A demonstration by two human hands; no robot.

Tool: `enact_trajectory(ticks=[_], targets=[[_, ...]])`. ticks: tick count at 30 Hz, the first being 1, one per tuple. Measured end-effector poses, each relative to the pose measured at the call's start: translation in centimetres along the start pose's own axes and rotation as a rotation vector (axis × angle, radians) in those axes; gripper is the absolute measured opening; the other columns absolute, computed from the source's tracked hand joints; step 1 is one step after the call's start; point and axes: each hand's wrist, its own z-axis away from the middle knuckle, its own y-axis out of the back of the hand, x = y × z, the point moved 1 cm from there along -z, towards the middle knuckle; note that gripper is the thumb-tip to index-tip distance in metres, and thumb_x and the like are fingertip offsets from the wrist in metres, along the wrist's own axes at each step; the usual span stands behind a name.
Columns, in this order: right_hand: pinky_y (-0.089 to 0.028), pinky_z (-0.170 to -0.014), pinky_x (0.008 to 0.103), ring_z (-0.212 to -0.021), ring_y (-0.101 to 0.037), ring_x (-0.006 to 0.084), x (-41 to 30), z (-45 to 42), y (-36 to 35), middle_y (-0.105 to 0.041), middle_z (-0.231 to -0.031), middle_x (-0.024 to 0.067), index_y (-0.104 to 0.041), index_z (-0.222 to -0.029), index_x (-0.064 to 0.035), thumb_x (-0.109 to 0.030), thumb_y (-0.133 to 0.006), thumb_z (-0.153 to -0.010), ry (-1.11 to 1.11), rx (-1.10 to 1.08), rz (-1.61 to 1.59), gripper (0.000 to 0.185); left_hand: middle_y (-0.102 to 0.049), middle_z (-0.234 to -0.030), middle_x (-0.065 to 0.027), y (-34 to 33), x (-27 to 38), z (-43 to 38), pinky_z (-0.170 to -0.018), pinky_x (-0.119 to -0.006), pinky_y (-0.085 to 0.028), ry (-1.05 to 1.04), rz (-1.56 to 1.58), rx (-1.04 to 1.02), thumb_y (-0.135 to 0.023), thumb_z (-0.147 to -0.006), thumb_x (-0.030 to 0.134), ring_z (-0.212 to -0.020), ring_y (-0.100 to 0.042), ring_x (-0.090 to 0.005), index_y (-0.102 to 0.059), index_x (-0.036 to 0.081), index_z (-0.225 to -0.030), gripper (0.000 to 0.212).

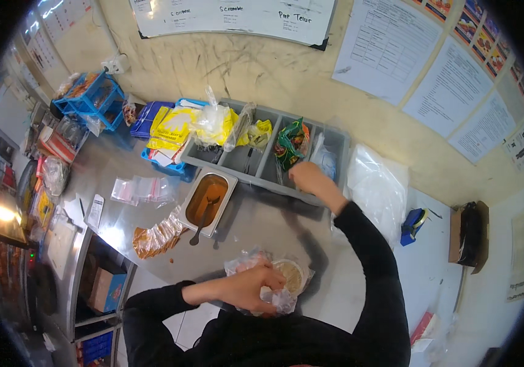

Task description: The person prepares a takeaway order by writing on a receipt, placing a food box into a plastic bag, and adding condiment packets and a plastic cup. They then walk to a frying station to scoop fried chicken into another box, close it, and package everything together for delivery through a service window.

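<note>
My left hand (pixel 256 286) grips the gathered edge of a clear plastic bag (pixel 285 300) at the table's near edge. Right beside it is a round container of pale contents (pixel 291 275), wrapped in clear plastic. My right hand (pixel 310 178) reaches over the front wall of a grey divided bin (pixel 264 180), close to a green and orange packet (pixel 293 140); its fingertips are too small to tell whether they hold anything. Left of the bin's front stands a steel pan of orange sauce (pixel 210 199) with a spoon (pixel 203 222) in it.
Small filled sachets (pixel 158 236) fan out left of the pan, below empty zip bags (pixel 145 190). Yellow plastic-glove packs (pixel 170 128) lie at the bin's left. Right of my arm are a stack of clear plastic bags (pixel 374 188) and a blue tape dispenser (pixel 412 227).
</note>
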Motion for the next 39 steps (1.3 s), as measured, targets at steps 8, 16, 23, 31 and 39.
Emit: enact_trajectory(ticks=[8,16,23,31,39], targets=[[-0.048,-0.063,0.042,-0.071,-0.061,0.0315,1.8,-6.2,-4.7,-0.063,-0.074,0.0131,-0.066,-0.074,-0.0082,-0.015,-0.053,-0.068,0.144,-0.336,0.257,0.016,-0.058,-0.096,-0.0129,-2.0,-2.5,2.3,-0.088,-0.035,-0.035,0.044,0.31,0.364,-0.066,-0.066,0.01,-0.097,-0.051,-0.025,-0.06,-0.001,-0.089,0.026],[-0.047,-0.062,0.0415,-0.07,-0.06,0.0304,1.3,-3.2,1.0,-0.062,-0.071,0.0137,-0.065,-0.074,-0.006,-0.016,-0.057,-0.068,0.407,-0.404,0.147,0.014,-0.061,-0.099,-0.0093,-0.9,-1.6,2.8,-0.081,-0.027,-0.04,-0.048,0.304,0.344,-0.064,-0.075,0.015,-0.089,-0.056,-0.0176,-0.062,-0.001,-0.09,0.022],[-0.047,-0.059,0.0363,-0.071,-0.059,0.0263,3.4,0.3,1.0,-0.058,-0.072,0.0103,-0.058,-0.069,-0.0069,-0.013,-0.057,-0.069,0.415,0.066,0.279,0.006,-0.062,-0.079,-0.0017,-2.3,-1.8,1.9,-0.073,-0.023,-0.041,0.204,0.758,0.413,-0.062,-0.079,0.016,-0.075,-0.055,-0.008,-0.061,0.0,-0.097,0.023],[-0.045,-0.06,0.0336,-0.068,-0.058,0.0244,-9.3,13.0,16.3,-0.056,-0.071,0.009,-0.055,-0.071,-0.006,-0.015,-0.06,-0.066,0.325,-0.107,-0.411,0.012,-0.057,-0.069,0.0009,-2.9,-3.2,1.2,-0.056,-0.019,-0.039,0.166,0.863,0.752,-0.065,-0.076,0.016,-0.061,-0.051,-0.0055,-0.062,0.0,-0.085,0.019],[-0.047,-0.058,0.0294,-0.067,-0.059,0.02,-15.8,18.7,13.1,-0.057,-0.068,0.008,-0.055,-0.075,-0.0028,-0.014,-0.063,-0.069,0.178,0.085,-0.472,0.015,-0.059,-0.067,0.0015,-5.0,-1.8,-1.1,-0.052,-0.02,-0.037,0.118,0.419,0.775,-0.069,-0.073,0.016,-0.059,-0.05,-0.0032,-0.064,0.001,-0.074,0.016]])
